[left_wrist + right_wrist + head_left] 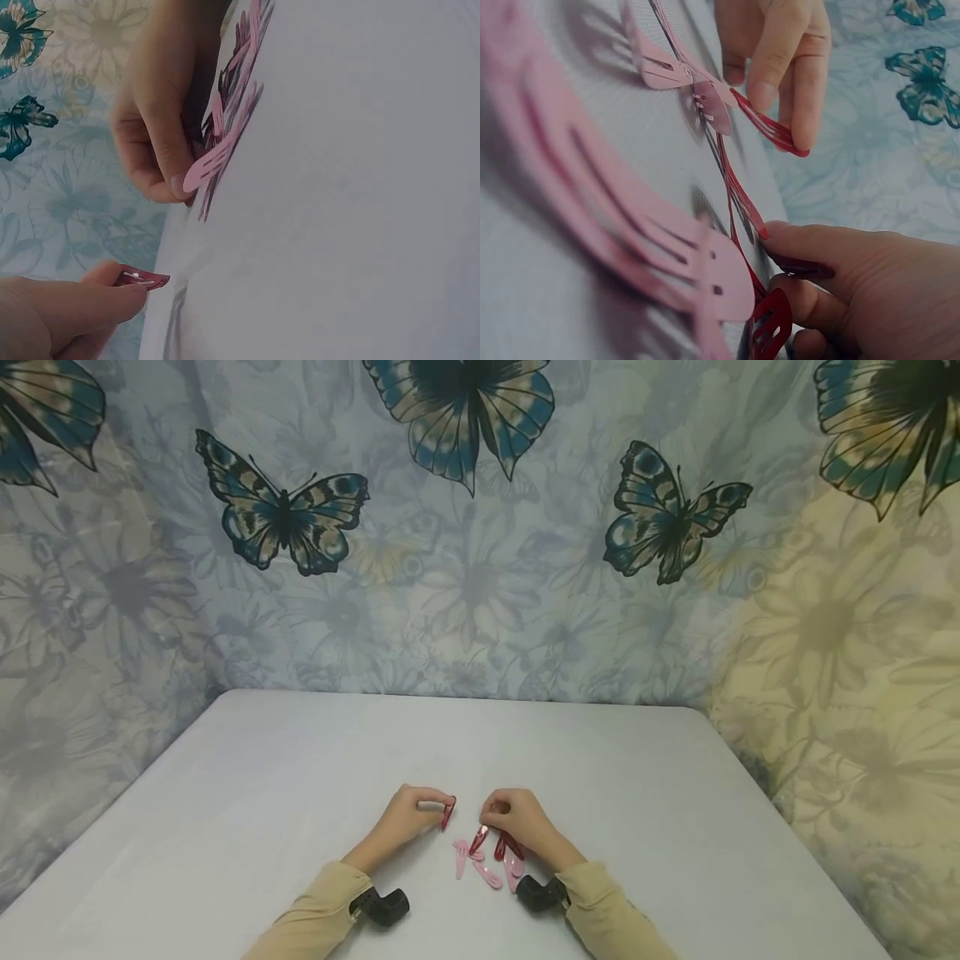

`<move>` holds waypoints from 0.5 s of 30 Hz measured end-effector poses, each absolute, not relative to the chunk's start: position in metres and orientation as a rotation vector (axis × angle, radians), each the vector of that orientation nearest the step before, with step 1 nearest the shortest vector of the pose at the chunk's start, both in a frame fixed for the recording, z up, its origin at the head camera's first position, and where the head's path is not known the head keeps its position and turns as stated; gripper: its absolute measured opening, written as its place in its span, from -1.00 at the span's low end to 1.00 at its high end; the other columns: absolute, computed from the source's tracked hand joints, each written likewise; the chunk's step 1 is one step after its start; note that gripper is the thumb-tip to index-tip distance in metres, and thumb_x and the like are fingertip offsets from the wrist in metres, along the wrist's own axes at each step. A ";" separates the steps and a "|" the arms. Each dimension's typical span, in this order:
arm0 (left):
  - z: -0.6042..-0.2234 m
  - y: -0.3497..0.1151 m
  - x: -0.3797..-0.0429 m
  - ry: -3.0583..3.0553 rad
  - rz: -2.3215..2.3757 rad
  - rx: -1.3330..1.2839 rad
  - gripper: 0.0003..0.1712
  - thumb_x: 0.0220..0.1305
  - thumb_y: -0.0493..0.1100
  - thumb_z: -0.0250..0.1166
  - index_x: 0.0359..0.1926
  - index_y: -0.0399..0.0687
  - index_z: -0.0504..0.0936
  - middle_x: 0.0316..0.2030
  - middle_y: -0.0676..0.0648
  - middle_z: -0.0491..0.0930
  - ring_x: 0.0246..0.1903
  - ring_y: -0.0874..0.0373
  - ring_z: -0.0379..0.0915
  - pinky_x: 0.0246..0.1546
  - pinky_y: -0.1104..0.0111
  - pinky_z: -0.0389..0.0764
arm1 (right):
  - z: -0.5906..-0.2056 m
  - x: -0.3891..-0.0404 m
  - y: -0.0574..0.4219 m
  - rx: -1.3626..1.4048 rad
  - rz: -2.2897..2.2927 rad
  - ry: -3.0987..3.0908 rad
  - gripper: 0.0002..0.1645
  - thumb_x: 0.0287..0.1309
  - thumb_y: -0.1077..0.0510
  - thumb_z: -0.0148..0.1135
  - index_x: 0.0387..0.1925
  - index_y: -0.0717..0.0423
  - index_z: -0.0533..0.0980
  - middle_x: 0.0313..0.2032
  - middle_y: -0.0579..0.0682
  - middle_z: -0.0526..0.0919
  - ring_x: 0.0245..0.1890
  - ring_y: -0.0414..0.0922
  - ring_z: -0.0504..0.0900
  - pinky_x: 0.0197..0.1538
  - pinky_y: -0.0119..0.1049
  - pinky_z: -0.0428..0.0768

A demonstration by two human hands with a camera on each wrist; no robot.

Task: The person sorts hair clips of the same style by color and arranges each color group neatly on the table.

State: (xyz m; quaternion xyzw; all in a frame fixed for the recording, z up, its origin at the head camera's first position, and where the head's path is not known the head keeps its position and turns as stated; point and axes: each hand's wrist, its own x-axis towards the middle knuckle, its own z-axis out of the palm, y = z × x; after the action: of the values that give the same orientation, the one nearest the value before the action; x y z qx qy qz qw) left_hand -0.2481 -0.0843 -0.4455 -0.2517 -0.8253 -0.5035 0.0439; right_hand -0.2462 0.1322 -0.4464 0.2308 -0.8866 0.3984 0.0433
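Observation:
My left hand (408, 817) pinches a red snap hair clip (448, 814) between thumb and fingertips, above the white table. In the left wrist view that clip (142, 277) sticks out past the thumb. My right hand (525, 818) is at the far side of a loose pile of clips, its fingers curled. The right wrist view has a dark red hair clip (804, 268) between its thumb and forefinger. Under and beside this hand lie more red clips (478, 839) and several pink hair clips (487, 874); some overlap one another.
The white table (300, 760) reaches back to a hanging cloth (480, 635) with flowers and butterflies. Black wrist devices (386, 908) are strapped on at both sleeve cuffs. The clip pile lies between the two forearms.

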 end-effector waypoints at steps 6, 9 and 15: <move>-0.446 -0.095 -0.251 -2.550 -1.562 -0.740 -0.77 -0.06 -0.42 0.29 -0.29 -0.22 0.68 -0.25 -0.09 0.62 -0.09 -0.07 0.43 -0.04 0.07 0.32 | -0.448 -0.245 0.130 0.699 1.230 -2.709 -0.92 -0.06 0.26 0.31 -0.56 0.11 0.55 -0.66 -0.23 0.43 -0.60 -0.31 0.35 -0.48 -0.39 0.38; -0.443 -0.099 -0.254 -2.555 -1.578 -0.733 -0.80 -0.04 -0.38 0.31 -0.29 -0.24 0.68 -0.26 -0.10 0.62 -0.10 -0.07 0.43 -0.04 0.08 0.33 | -0.447 -0.245 0.130 0.685 1.209 -2.712 -0.91 -0.06 0.25 0.31 -0.57 0.08 0.55 -0.66 -0.24 0.43 -0.60 -0.31 0.35 -0.48 -0.40 0.38; -0.436 -0.117 -0.261 -2.627 -1.605 -0.609 -0.79 -0.03 -0.29 0.34 -0.28 -0.22 0.68 -0.25 -0.09 0.61 -0.07 -0.04 0.42 -0.01 0.10 0.30 | -0.445 -0.244 0.129 0.685 1.189 -2.713 -0.90 -0.06 0.25 0.31 -0.58 0.07 0.54 -0.65 -0.24 0.43 -0.58 -0.29 0.35 -0.47 -0.40 0.37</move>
State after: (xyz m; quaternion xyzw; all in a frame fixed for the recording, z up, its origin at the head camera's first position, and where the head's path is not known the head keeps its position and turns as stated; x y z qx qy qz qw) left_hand -0.2606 -0.1168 -0.4357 -0.1940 -0.8371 -0.5114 0.0019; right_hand -0.2443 0.1293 -0.4445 0.2249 -0.8913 0.3905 0.0508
